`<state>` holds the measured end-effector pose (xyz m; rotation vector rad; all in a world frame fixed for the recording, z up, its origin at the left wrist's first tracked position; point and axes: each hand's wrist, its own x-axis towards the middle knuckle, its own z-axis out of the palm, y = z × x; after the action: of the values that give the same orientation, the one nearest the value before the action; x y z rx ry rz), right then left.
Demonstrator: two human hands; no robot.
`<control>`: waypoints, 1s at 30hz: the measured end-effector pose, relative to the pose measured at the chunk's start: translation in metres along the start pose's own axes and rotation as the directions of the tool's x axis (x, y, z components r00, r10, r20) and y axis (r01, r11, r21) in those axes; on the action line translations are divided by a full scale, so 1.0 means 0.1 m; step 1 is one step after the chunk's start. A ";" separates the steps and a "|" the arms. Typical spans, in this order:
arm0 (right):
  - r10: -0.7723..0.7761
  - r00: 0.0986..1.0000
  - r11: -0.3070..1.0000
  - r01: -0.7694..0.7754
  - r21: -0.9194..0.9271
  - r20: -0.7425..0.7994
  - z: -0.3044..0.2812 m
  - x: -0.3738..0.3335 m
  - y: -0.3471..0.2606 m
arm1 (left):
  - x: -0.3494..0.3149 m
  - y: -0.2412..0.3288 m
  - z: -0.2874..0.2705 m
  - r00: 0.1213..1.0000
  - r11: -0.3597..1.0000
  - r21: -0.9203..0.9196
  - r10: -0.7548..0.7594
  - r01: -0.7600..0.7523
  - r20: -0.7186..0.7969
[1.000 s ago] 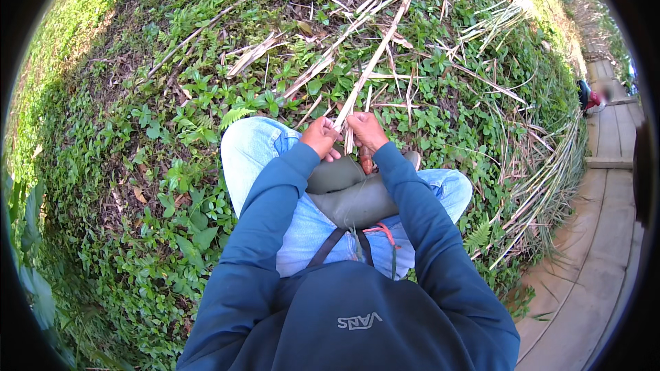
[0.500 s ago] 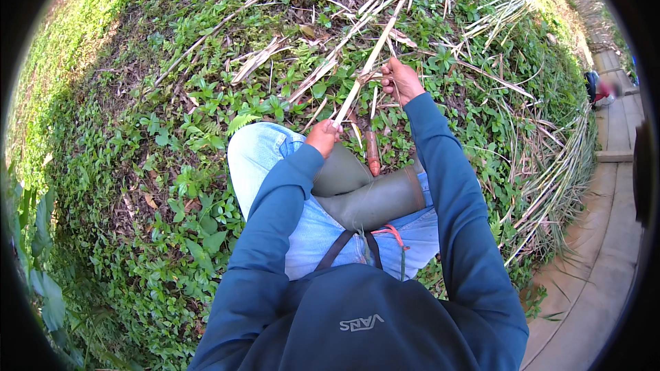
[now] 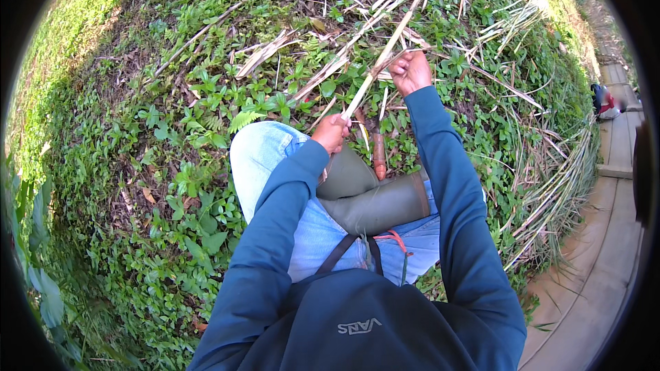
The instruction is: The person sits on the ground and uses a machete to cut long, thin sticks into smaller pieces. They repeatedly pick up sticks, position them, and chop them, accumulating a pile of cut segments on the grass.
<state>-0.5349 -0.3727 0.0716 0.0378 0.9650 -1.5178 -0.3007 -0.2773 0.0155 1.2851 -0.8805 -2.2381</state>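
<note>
My left hand is closed round the near end of a long pale stalk, which slants away from me toward the far right. My right hand is pinched beside the stalk, partway along it, on what looks like a thin dry strip coming off it; the fingertips partly hide it. A tool with a reddish-brown wooden handle lies on the ground just beyond my crossed green boots. The rest of that tool is partly hidden among plants and stalks.
Low green plants cover the ground around me. Dry husks lie beyond my left hand. Bundles of cut stalks lie along the right, by a plank walkway. A person is at the far right edge.
My right hand has moved slightly up and to the right, farther from my left hand. The stalk and my left hand have shifted a little to the right.
</note>
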 end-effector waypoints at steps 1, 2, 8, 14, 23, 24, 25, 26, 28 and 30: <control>-0.195 0.980 0.979 0.197 -0.042 0.042 0.27 -0.12 -0.20 | 0.05 -0.16 -0.17 0.995 0.996 0.092 0.019 -0.010 -0.100; -0.387 0.919 0.922 0.386 0.028 0.076 0.47 -0.25 -0.65 | 0.07 -0.29 -0.25 0.981 0.984 0.179 0.039 -0.004 -0.190; -0.865 0.352 -0.156 0.489 -0.858 0.358 0.46 -1.02 -2.44 | 0.04 0.06 -0.01 0.990 0.981 -0.176 -0.054 0.076 0.128; -0.045 0.983 -0.255 0.160 -0.953 0.178 -1.51 -0.88 0.09 | -0.07 0.25 -0.04 0.978 0.941 -0.327 -0.023 0.092 0.207; 0.159 0.987 -0.308 0.022 -0.951 -0.028 -1.68 -0.66 0.92 | 0.05 0.53 -0.23 0.998 0.990 0.137 -0.025 0.032 -0.050; 0.132 0.991 -0.074 -0.023 -0.997 -0.033 -1.69 -0.67 0.87 | 0.08 0.54 -0.24 0.997 0.989 0.146 -0.024 0.033 -0.067; 0.128 0.991 0.160 -0.065 -0.985 -0.044 -1.61 -0.78 0.84 | 0.13 0.47 -0.31 0.995 0.991 0.129 -0.018 0.030 -0.095; 0.128 0.989 0.387 -0.113 -0.915 -0.069 -1.49 -0.95 0.79 | 0.14 0.43 -0.33 0.995 0.988 0.149 -0.013 0.028 -0.102; 0.032 0.998 0.346 -0.055 -0.937 -0.046 -1.05 -1.38 0.60 | 0.18 0.37 -0.33 0.994 0.980 0.197 -0.011 0.031 -0.105; 0.077 0.996 0.379 -0.064 -0.923 -0.037 -0.80 -1.60 0.36 | 0.24 0.32 -0.36 0.992 0.978 0.206 -0.001 0.028 -0.129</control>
<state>-0.5084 -0.1934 0.0877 -0.7508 1.6800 -0.6823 -0.2792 -0.3261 0.0096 1.5141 -1.0819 -2.0904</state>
